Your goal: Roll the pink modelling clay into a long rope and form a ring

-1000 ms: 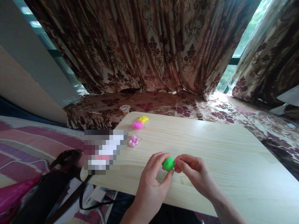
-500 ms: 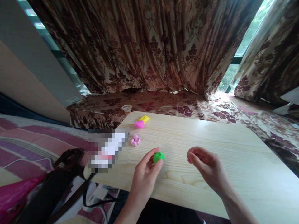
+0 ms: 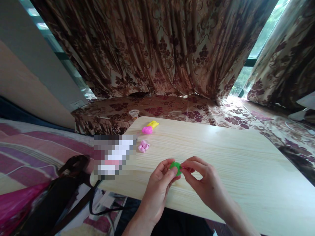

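Note:
A round lump of green modelling clay (image 3: 176, 168) is in my left hand (image 3: 159, 183), gripped between thumb and fingers above the table. At its right edge, my right hand (image 3: 203, 173) is closed in a pinch, its fingertips touching the clay. A tiny pinkish speck shows at those fingertips, too small to name. Farther back on the left lies a crumpled light pink lump (image 3: 143, 146), which looks like clay. Behind it a bright pink lump (image 3: 147, 130) touches a yellow piece (image 3: 153, 124).
The pale wooden table (image 3: 221, 150) carries all these pieces. A clear plastic cup (image 3: 134, 113) stands past its far left corner, on a ledge covered in patterned cloth. A blurred-out object (image 3: 115, 157) is at the left edge, with a dark strap (image 3: 91, 200) below it.
My right hand has moved left, from apart over the table to the green clay's edge. My left hand has shifted slightly right and wrapped farther around the clay.

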`<state>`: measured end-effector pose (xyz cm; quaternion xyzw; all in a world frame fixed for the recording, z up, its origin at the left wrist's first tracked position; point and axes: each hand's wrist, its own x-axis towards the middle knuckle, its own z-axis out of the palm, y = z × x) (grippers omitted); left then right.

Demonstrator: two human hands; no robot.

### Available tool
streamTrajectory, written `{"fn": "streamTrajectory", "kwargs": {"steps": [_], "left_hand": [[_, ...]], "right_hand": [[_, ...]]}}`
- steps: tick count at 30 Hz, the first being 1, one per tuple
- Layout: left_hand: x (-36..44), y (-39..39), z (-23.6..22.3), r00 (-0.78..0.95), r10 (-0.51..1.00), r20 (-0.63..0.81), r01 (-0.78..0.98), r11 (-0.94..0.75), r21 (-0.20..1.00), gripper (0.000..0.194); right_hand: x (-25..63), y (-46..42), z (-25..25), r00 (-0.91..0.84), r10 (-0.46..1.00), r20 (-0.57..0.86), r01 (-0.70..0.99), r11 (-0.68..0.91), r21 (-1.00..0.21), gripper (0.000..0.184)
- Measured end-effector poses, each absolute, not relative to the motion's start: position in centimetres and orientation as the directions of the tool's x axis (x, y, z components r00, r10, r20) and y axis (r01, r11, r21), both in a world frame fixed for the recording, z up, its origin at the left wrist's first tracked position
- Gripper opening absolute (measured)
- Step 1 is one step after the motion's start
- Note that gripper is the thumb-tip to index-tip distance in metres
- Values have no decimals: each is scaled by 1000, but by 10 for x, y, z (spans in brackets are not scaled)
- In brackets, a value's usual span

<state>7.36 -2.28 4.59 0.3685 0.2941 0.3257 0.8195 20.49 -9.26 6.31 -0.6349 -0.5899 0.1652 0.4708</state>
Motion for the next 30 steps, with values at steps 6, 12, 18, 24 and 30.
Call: {"fn": "streamTrajectory", "kwargs": {"steps": [6, 12, 18, 24, 30], "left_hand": [[78, -28, 54, 532, 817, -220, -281, 416, 865, 25], [79, -31, 58, 510, 838, -195, -233, 352, 907, 26], [71, -28, 53, 598, 765, -238, -289, 483, 827, 21], [65, -25, 52, 713, 665, -223, -353, 615, 705, 26], [69, -30, 55, 718, 671, -184, -371, 594, 714, 27]], "right_hand": [[203, -95, 68, 195, 917, 349, 724, 105, -682, 15], [199, -94, 70, 232, 901, 367, 790, 46, -612, 15], [210, -93, 65, 317, 879, 355, 644, 75, -761, 13], [221, -95, 70, 369, 878, 305, 529, 71, -845, 11], [211, -97, 73, 306, 909, 282, 524, 86, -847, 12]]}}
